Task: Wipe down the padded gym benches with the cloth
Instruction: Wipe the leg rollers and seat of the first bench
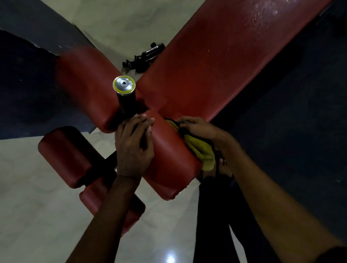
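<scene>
Between the two hands lies a red padded roller (170, 152), part of the red gym bench. The long bench pad (234, 47) runs away from the hands, beyond the right hand and off toward the far right, and its far end shines with a wet-looking gloss. The left hand (134, 148) rests on the roller's left side. Its fingers (146, 121) are stretched out almost straight, and the thumb lies on the red padding. It does not appear to grasp anything, though the underside of the palm is hidden. The right hand (202, 130) is on the roller's opposite side, with its fingers curled over a yellow cloth (202, 149) that it holds bunched against the roller's right end. The cloth hangs down below the palm, and a dark part of it shows near the fingertips. Just beyond the left hand's fingertips a black post (126, 104) stands up, topped by a silver cap with a yellow ring (124, 85). Beyond and left of that post is a second red roller (85, 86). Two more red rollers sit to the left of the left wrist (64, 156) and beneath the left forearm (114, 209). A black metal fitting (144, 57) lies on the pale floor (27, 209) well beyond both hands, and a dark mat (307, 139) spreads to the right of the right arm.
</scene>
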Available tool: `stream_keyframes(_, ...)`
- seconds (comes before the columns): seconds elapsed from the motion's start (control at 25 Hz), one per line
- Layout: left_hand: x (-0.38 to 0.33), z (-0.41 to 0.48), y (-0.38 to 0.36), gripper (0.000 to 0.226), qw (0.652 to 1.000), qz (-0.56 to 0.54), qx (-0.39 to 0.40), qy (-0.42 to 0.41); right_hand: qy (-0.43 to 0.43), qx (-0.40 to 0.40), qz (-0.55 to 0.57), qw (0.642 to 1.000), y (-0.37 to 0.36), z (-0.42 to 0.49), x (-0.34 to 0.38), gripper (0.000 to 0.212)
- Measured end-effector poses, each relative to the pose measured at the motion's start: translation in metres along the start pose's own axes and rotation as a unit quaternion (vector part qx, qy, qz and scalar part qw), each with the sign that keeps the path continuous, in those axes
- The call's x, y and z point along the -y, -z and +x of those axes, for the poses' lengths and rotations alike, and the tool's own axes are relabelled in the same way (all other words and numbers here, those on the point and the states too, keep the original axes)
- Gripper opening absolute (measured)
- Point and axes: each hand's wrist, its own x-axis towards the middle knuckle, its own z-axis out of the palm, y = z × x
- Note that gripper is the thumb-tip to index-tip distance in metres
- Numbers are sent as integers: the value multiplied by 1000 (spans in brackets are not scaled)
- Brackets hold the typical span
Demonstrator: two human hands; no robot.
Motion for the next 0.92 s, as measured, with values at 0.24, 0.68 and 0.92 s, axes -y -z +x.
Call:
stream_keyframes(0.24, -8, 2, -1, 24, 999, -22, -10, 34, -5, 4, 12, 1000, -4, 10, 1, 23)
stream_keyframes(0.68, -150, 41, -78, 42, 892, -191, 54, 406, 98, -184, -299, 931, 176, 16, 63, 36)
stream_keyframes(0.92, -89, 45, -178, 51, 697, -241, 12, 675, 180, -140, -619, 752, 201, 95, 29, 77)
